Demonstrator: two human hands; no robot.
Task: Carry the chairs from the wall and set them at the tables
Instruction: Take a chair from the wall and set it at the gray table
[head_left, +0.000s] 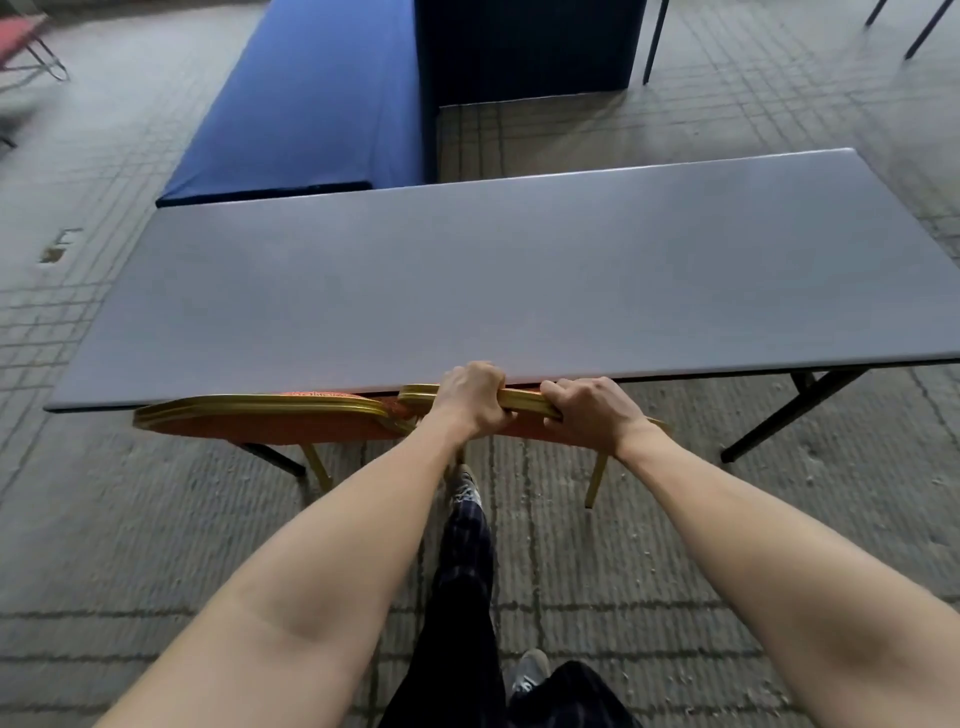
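The grey grid-patterned floor (675, 545) carries a long grey table (467, 280) on black legs. A gold-framed chair (260, 415) and a second chair (522, 399) are at its near edge. A blue-covered table (311, 104) stands beyond.

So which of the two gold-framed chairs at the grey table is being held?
The right-hand chair: left hand and right hand grip its top rail. The other chair stands untouched beside it, under the grey table.
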